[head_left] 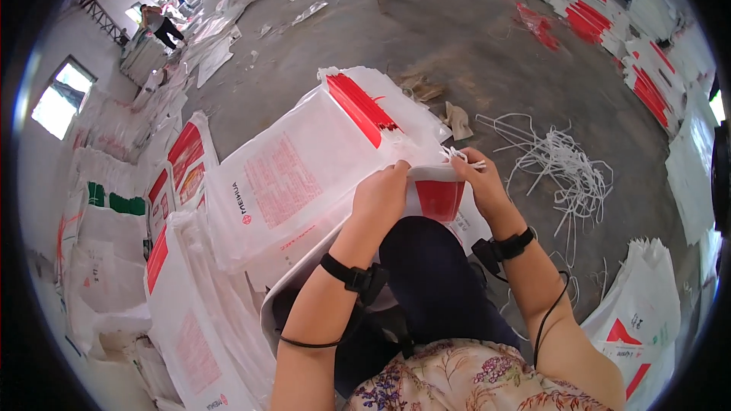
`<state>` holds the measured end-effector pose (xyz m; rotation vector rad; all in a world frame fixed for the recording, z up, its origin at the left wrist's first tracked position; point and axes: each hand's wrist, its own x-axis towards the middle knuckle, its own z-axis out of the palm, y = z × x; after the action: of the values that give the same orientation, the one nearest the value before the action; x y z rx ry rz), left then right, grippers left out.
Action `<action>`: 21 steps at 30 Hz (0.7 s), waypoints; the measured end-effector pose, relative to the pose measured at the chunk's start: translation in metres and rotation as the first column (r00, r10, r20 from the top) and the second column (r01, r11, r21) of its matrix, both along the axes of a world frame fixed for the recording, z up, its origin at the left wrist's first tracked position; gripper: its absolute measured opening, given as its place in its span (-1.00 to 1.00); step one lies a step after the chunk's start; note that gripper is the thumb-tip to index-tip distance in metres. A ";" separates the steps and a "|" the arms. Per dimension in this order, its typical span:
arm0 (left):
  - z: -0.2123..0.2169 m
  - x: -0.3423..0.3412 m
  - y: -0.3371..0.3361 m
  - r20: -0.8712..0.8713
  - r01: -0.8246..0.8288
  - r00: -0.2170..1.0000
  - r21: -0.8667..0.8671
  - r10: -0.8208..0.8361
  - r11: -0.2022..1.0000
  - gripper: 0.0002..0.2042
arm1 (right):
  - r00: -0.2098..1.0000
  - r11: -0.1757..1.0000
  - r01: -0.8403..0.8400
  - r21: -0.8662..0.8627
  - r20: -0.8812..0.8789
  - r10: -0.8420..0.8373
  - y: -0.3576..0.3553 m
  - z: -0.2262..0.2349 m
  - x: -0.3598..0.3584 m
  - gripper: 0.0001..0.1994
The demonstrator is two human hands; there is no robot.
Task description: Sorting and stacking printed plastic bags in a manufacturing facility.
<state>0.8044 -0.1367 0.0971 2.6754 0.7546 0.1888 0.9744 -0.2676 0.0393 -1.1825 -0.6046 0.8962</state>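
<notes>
Across my lap lies a white woven sack with a red panel [440, 199], its top edge stretched between my hands. My left hand [383, 192] is closed, pinching that edge at its left end. At the right end, my right hand [487, 183] is closed on white string [454, 154], whose short ends stick out by the fingertips. Whether the right fingers also grip the sack edge I cannot tell. Just beyond my left hand is a stack of flat white sacks [278, 171] with red print and a red band.
A tangled heap of white string [567, 171] lies on the grey floor to the right. More sacks [190, 320] are piled at the left, and another stack [640, 312] is at the lower right. A scrap of brown material [457, 120] lies ahead. Another person [162, 27] is far off, upper left.
</notes>
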 end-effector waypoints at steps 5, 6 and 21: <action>-0.005 0.011 -0.004 0.031 0.035 0.999 0.073 -0.037 0.997 -0.81 | 0.988 0.996 0.076 -0.048 0.137 -0.068 0.002 0.009 -0.002 -0.79; -0.005 0.013 -0.005 0.033 0.041 0.998 0.087 -0.044 0.995 -0.81 | 0.970 0.990 0.119 -0.073 0.223 -0.100 0.003 0.008 -0.001 -0.80; -0.006 0.035 -0.018 0.017 0.127 0.991 0.106 -0.129 0.986 -0.87 | 0.905 0.902 0.391 0.183 -0.256 -0.341 0.004 0.001 -0.015 -0.83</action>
<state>0.8391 -0.1545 0.0907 2.8039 0.5774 0.2332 0.9596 -0.2632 0.0402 -0.9305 -0.2808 0.6008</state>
